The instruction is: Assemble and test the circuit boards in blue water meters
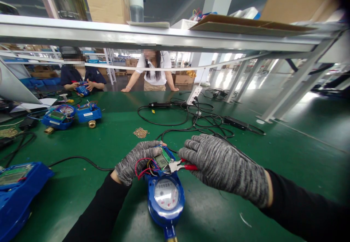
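Note:
A blue water meter [166, 202] lies in front of me, its round dial towards me and its display board [163, 160] exposed at the far end. My left hand [138, 161], in a grey knitted glove, is closed on the meter's board end from the left, beside loose red wires [140, 169]. My right hand [221, 165], gloved alike, grips red-handled pliers [189, 167]. Their metal jaws are at the right edge of the display board; what lies between them is too small to make out.
A pile of small brass screws [140, 132] lies beyond my hands. Black cables [194, 121] run to a white power strip [194, 95]. Blue meters [89, 113] stand at left, another meter [22, 187] nearer. Two people face me across the table, under a metal shelf [164, 37].

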A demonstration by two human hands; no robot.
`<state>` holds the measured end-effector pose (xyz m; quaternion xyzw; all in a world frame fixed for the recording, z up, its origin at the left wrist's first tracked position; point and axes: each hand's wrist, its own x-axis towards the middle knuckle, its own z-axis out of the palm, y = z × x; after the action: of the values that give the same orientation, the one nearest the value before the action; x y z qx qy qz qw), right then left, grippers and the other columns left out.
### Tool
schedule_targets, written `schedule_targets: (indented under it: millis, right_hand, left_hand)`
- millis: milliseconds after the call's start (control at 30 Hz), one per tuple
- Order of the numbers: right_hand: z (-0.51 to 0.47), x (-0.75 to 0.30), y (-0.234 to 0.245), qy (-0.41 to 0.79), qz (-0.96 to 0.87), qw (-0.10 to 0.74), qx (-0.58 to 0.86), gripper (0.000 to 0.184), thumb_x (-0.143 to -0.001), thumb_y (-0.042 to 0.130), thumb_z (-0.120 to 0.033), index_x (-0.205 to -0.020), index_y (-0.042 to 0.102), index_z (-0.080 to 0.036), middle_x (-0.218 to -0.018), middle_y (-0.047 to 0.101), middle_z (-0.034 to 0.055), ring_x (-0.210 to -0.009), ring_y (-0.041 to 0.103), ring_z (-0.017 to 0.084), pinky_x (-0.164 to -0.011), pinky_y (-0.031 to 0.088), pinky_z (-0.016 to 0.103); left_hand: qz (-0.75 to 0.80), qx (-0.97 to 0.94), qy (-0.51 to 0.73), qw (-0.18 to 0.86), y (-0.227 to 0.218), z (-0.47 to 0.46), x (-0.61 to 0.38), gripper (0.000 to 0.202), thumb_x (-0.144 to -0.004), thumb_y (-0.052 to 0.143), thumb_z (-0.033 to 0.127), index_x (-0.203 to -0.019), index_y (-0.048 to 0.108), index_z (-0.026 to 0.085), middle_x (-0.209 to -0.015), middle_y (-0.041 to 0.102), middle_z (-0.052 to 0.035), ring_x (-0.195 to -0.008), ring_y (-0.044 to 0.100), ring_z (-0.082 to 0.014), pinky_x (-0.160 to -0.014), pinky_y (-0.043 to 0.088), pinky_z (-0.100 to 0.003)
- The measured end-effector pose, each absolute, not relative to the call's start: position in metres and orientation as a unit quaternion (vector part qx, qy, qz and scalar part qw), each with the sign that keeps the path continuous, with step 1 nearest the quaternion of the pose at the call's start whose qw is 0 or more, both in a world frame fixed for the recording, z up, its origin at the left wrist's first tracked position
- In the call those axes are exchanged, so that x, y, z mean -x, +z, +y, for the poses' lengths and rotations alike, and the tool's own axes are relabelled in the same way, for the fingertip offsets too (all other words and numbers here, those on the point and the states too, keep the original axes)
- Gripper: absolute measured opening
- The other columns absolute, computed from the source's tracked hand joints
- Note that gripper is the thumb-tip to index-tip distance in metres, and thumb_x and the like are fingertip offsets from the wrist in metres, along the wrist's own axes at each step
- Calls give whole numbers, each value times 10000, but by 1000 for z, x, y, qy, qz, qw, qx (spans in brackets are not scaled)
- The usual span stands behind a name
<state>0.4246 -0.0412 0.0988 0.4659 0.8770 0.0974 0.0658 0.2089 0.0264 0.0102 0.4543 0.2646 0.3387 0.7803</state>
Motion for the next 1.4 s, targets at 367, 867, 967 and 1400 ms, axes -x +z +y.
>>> schedule_targets:
  millis: [367, 867, 967, 1400]
  right_hand:
    - [-59, -427, 57, 309, 845, -131, -416, 224, -681, 736, -111, -900, 747, -160, -817, 754, 108, -653, 668, 298, -540, 456, 386]
    - [-84, -419, 32, 275, 755, -188, -565, 281, -614, 723, -141, -885, 759, -207, -802, 758, 74, -664, 685, 285, -553, 514, 364]
    - [-87, -419, 25, 287, 728, -231, -578, 223, -648, 686, -151, -860, 742, -190, -791, 747, 90, -654, 670, 268, -563, 525, 364]
    - [-96, -438, -20, -175, 613, -360, -681, 151, -834, 606, -346, -856, 656, -205, -814, 701, 42, -710, 647, 199, -689, 553, 336]
  left_hand:
    - [298, -469, 352, 754, 9, 30, -207, 451, -718, 842, 292, -1105, 713, 100, -918, 730, -76, -790, 722, -205, -749, 577, -311]
    - [314, -452, 422, 720, 10, 22, -218, 487, -670, 878, 324, -1079, 729, 106, -974, 747, -99, -866, 717, -228, -770, 576, -315]
    - [321, -441, 454, 705, 13, 16, -219, 502, -693, 867, 314, -1131, 700, 134, -1052, 743, -93, -914, 714, -224, -821, 576, -318]
    - [401, -612, 495, 468, -4, -16, -219, 537, -780, 790, 348, -1280, 615, 262, -1259, 682, -52, -1140, 650, -273, -1029, 509, -405]
